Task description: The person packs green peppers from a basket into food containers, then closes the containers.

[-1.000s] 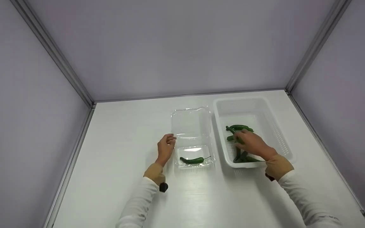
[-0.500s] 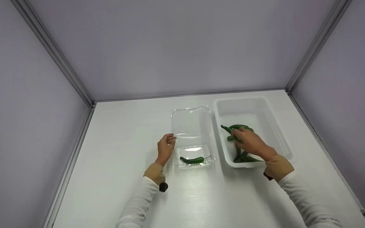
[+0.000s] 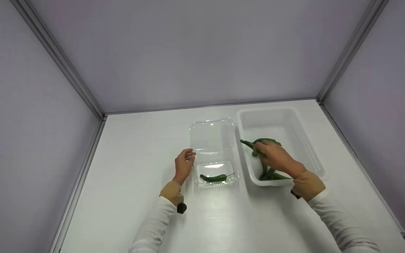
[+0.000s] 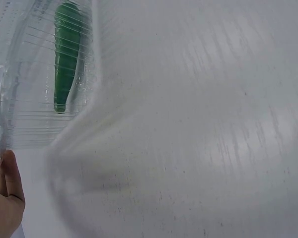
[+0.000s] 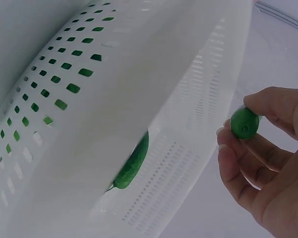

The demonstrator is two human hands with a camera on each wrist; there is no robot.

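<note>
Over basket, pepper pointing far-left

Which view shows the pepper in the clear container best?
Left wrist: the pepper in the clear container fills the upper left, seen through the ribbed wall beside the left hand. Head view shows it small but whole. Right wrist view doesn't show it.
</note>
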